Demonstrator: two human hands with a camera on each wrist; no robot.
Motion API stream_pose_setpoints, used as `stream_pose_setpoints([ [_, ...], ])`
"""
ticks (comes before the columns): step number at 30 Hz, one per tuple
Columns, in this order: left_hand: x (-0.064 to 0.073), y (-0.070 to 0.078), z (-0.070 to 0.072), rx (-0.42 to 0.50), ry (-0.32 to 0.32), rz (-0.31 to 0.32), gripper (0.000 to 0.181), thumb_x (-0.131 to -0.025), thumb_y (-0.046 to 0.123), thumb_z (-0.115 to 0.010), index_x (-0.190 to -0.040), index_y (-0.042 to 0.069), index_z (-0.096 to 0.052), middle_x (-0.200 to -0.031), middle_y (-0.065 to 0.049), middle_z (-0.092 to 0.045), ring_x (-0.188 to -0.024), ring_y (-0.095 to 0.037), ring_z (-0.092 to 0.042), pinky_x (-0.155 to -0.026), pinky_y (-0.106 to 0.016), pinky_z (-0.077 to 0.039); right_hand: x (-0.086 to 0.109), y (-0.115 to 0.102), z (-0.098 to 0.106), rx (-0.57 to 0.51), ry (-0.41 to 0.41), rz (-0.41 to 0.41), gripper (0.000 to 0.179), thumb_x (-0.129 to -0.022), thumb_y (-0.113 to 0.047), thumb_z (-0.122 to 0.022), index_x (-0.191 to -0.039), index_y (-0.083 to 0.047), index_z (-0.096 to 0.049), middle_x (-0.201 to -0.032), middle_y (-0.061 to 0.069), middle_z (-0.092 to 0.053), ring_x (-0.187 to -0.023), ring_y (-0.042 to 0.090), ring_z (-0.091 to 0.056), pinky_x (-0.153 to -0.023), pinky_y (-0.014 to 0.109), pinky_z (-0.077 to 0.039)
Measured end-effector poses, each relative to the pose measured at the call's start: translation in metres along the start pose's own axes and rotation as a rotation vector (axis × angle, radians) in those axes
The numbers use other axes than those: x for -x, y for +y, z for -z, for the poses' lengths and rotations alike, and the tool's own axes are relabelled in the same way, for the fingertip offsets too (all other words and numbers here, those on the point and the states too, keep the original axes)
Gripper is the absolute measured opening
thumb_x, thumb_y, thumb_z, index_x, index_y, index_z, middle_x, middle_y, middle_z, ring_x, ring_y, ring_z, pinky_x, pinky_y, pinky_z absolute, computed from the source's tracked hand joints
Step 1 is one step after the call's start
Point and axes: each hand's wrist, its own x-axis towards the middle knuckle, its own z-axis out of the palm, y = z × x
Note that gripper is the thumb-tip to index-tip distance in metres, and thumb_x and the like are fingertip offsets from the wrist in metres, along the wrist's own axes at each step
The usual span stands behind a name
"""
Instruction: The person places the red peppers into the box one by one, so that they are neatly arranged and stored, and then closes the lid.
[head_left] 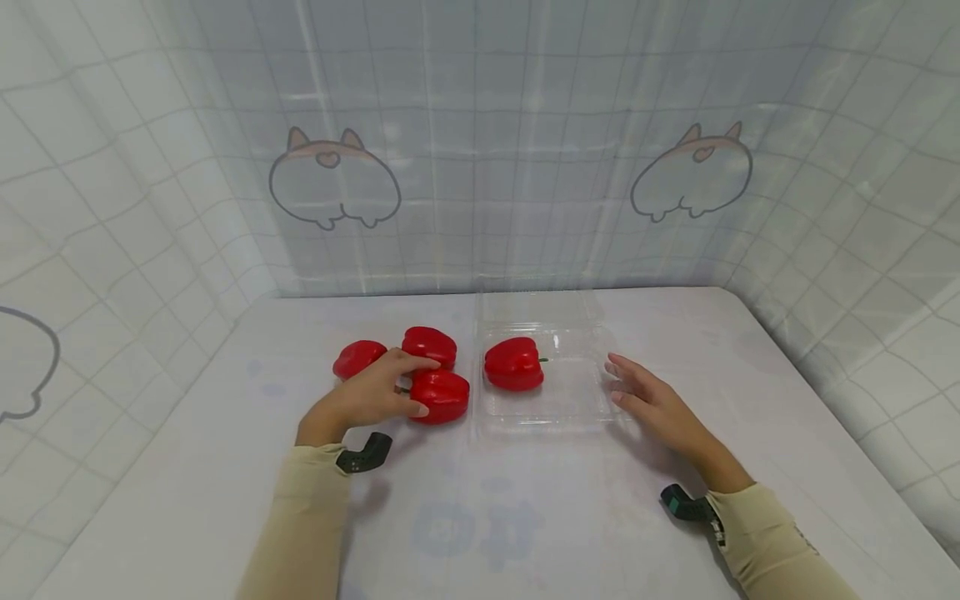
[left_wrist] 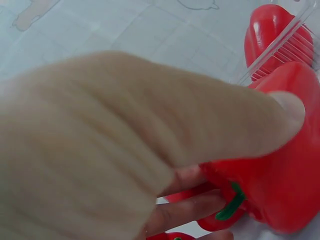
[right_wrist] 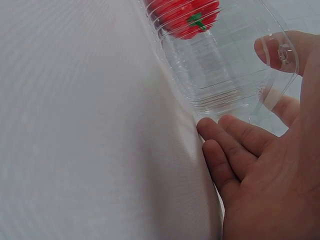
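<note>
My left hand [head_left: 367,393] grips a red bell pepper [head_left: 444,398], its thumb on the near side and index finger at the far side. In the left wrist view the thumb [left_wrist: 240,120] lies over that pepper, and its green stem [left_wrist: 232,204] points toward the other fingers. Another red bell pepper [head_left: 513,365] lies on its side in the left part of a clear plastic box [head_left: 573,383], stem to the right. My right hand [head_left: 660,408] is at the box's right edge with relaxed fingers; whether every fingertip touches the plastic I cannot tell.
Two more red bell peppers lie by the left hand: one behind the gripped pepper [head_left: 431,345], one farther left [head_left: 358,358]. The box's clear lid [head_left: 536,308] is folded back toward the curtain-like wall [head_left: 510,208]. A pale cloth covers the table [head_left: 480,517].
</note>
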Motion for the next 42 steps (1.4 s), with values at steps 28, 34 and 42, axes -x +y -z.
stream_pose_setpoints([
  [28,0.000,0.005,-0.004,0.022,0.034,0.013,0.071,-0.073,0.029,-0.090,-0.134,0.022,-0.056,-0.128,-0.003,-0.055,-0.122,-0.028,-0.050,-0.078,-0.040,-0.059,0.001,-0.008,-0.002,0.038,0.005,0.006,0.059,-0.102,-0.014,-0.057,-0.155,-0.002,-0.032,-0.151,0.023,-0.043,-0.134,0.041,-0.048,-0.107,0.060,-0.034],
  [34,0.005,0.005,0.001,0.057,0.053,-0.018,0.073,-0.072,0.031,-0.090,-0.136,0.021,-0.055,-0.127,-0.005,-0.057,-0.119,-0.030,-0.052,-0.077,-0.039,-0.059,0.001,-0.007,-0.003,0.077,0.016,-0.006,0.059,-0.103,-0.019,-0.057,-0.155,-0.004,-0.033,-0.151,0.020,-0.045,-0.134,0.040,-0.048,-0.107,0.061,-0.035],
  [42,0.003,0.003,0.003,0.078,0.063,-0.043,0.072,-0.073,0.031,-0.088,-0.134,0.021,-0.052,-0.129,-0.008,-0.054,-0.119,-0.032,-0.050,-0.077,-0.040,-0.059,0.001,-0.005,-0.002,0.079,0.016,-0.028,0.059,-0.103,-0.018,-0.056,-0.155,-0.006,-0.032,-0.152,0.020,-0.044,-0.135,0.040,-0.046,-0.109,0.062,-0.033],
])
